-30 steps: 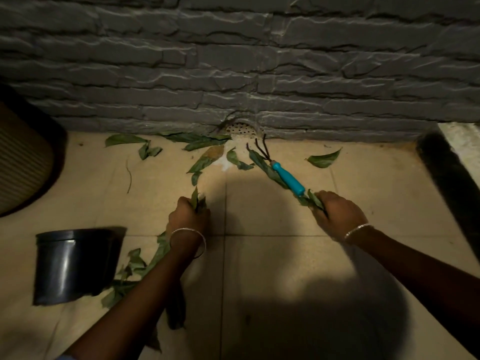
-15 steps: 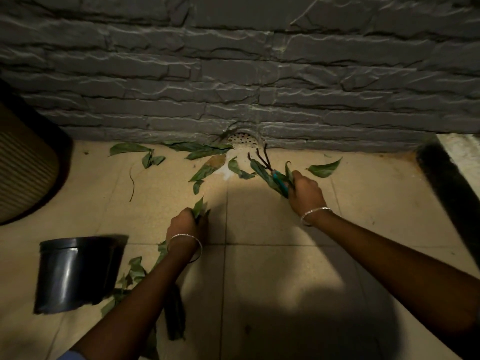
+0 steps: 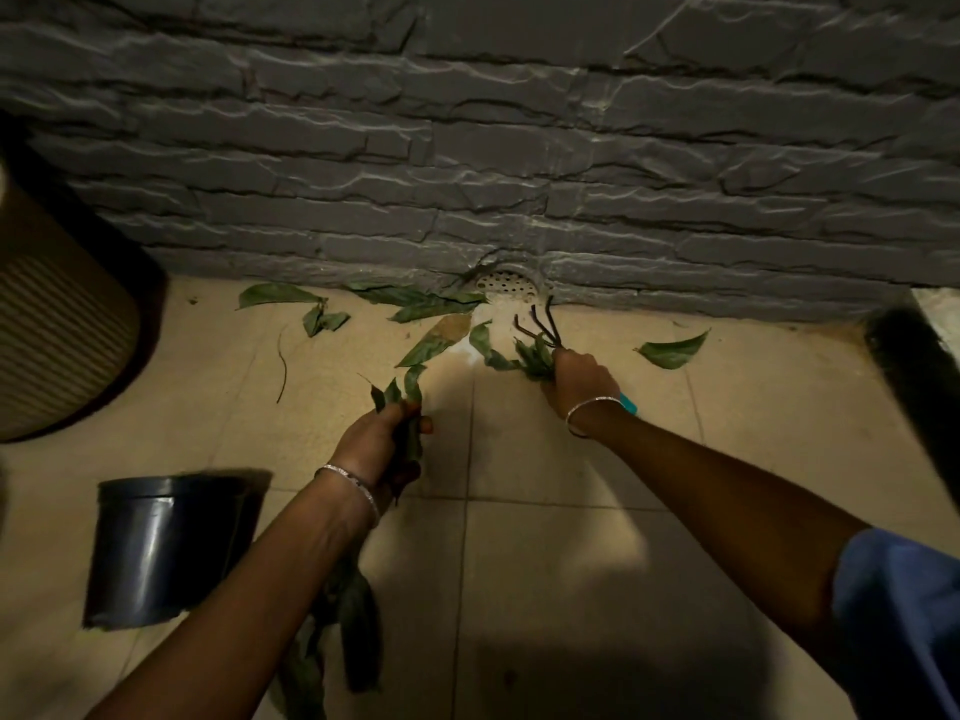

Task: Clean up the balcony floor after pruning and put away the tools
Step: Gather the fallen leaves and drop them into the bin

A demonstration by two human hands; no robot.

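My right hand (image 3: 579, 384) grips a small hand rake (image 3: 545, 324) with a blue handle and dark prongs, together with a few green leaves; the prongs point at the wall drain (image 3: 506, 283). My left hand (image 3: 379, 439) holds a bunch of cut leaves (image 3: 402, 402), more of which hang down under my forearm. Loose leaves (image 3: 431, 345) lie scattered on the beige floor tiles along the foot of the grey stone wall. One single leaf (image 3: 672, 350) lies to the right of my right hand.
A black plastic pot (image 3: 166, 543) lies on the floor at the lower left. A ribbed round planter (image 3: 57, 335) stands at the far left. A dark bar (image 3: 919, 387) runs along the right edge.
My right hand moved forward along the rake and now grips it near the prongs. My left hand with its leaves shifted forward and right. The view moved closer to the wall.
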